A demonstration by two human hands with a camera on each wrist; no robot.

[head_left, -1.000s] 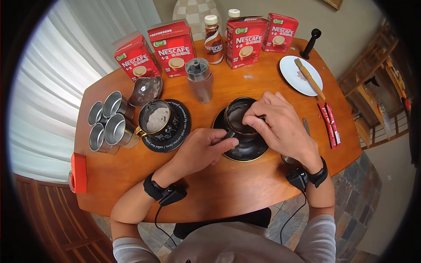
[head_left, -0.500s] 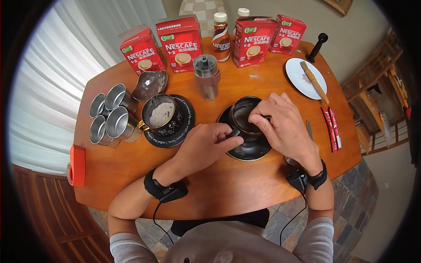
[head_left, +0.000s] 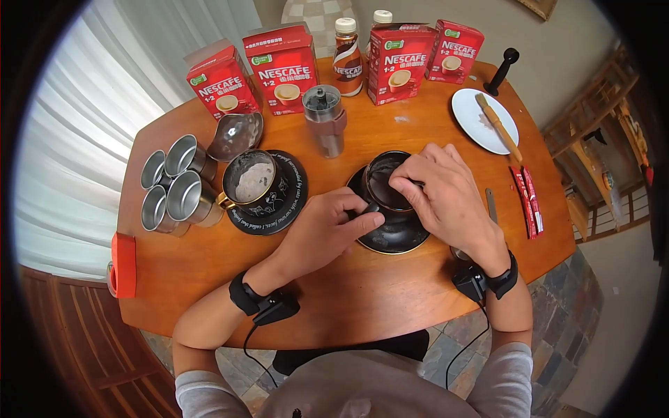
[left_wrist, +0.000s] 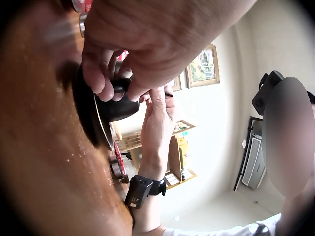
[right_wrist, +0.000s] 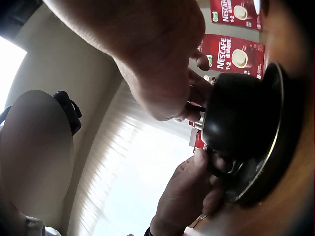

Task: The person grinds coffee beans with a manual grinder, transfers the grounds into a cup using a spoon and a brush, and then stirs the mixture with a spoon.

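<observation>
A black cup (head_left: 382, 193) stands on a black saucer (head_left: 395, 240) with a pale rim. My left hand (head_left: 324, 230) grips the cup's handle between thumb and fingers, as the left wrist view also shows of the handle (left_wrist: 119, 87). Over the cup's right rim, my right hand (head_left: 449, 202) has thumb and fingers bent together around a thin dark handle, whose end (left_wrist: 169, 95) sticks out past the fingers in the left wrist view. What that handle leads to inside the cup is hidden. The right wrist view shows the cup (right_wrist: 236, 115) from the side.
Left of the cup are another cup (head_left: 249, 182) holding pale powder, on a lettered black coaster (head_left: 296, 174), and several steel cups (head_left: 187, 196). A grinder (head_left: 325, 125) and red boxes (head_left: 282, 76) stand behind. Rightward lie a brush on a white plate (head_left: 465, 115) and red sachets (head_left: 527, 202).
The head view has shifted slightly. Both hands keep their places at the cup, the left on its handle and the right over its rim, with only small shifts.
</observation>
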